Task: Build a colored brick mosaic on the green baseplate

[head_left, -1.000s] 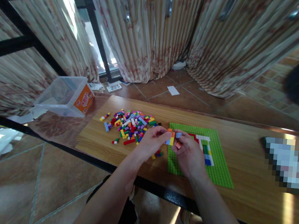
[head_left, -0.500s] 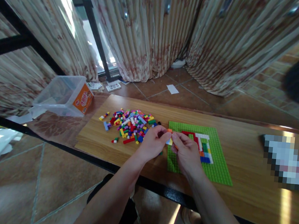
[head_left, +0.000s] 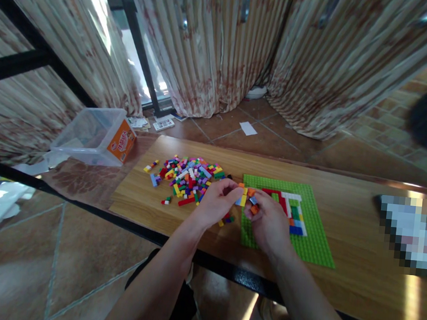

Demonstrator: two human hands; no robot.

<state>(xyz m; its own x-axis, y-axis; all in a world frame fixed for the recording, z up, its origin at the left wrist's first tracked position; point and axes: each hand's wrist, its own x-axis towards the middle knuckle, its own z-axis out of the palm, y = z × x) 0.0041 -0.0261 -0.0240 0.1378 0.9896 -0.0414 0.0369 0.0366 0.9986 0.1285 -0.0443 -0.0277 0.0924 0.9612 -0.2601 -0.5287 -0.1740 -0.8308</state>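
through the head view i see the left hand [head_left: 214, 205] pinching a small orange, yellow and blue brick block [head_left: 243, 200], the right hand [head_left: 271, 220] just beside it holding orange and blue bricks [head_left: 254, 210] over the green baseplate [head_left: 314, 245]; i make out a brick pile [head_left: 189, 178] on the wooden table [head_left: 143, 206].

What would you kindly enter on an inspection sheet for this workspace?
Surface: wood-grain tabletop with a black front edge.
Job's things: green studded baseplate bearing a multicoloured brick layout; mixed toy-brick pile to its left.
Clutter: pixelated item at right, unidentifiable.
Hands: left hand grips a yellow, blue and orange brick piece; right hand holds orange and blue bricks.
Cables: nothing seen.
Surroundings: patterned curtains, tiled floor, clear plastic bin with orange label.
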